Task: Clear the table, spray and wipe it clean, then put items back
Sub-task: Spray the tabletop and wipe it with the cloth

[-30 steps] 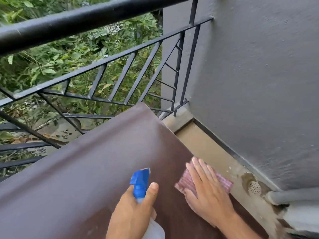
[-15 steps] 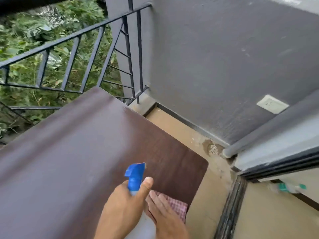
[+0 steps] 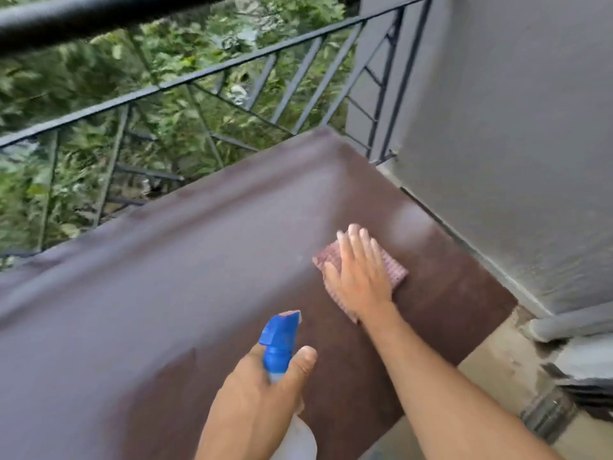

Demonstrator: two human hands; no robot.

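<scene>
Right hand (image 3: 360, 277) flat, fingers spread, pressing the cloth (image 3: 396, 272) onto the bench (image 3: 166, 277) at two o'clock. Left hand (image 3: 255, 403) wraps the spray bottle (image 3: 280, 343) at six, nozzle toward twelve. Railing (image 3: 199, 78) beyond.

The brown table (image 3: 166, 277) lies bare from nine to twelve o'clock. At one o'clock the right hand (image 3: 360, 277) presses a cloth (image 3: 396, 272). Railing (image 3: 232, 71) bounds twelve, wall (image 3: 514, 144) two.
</scene>
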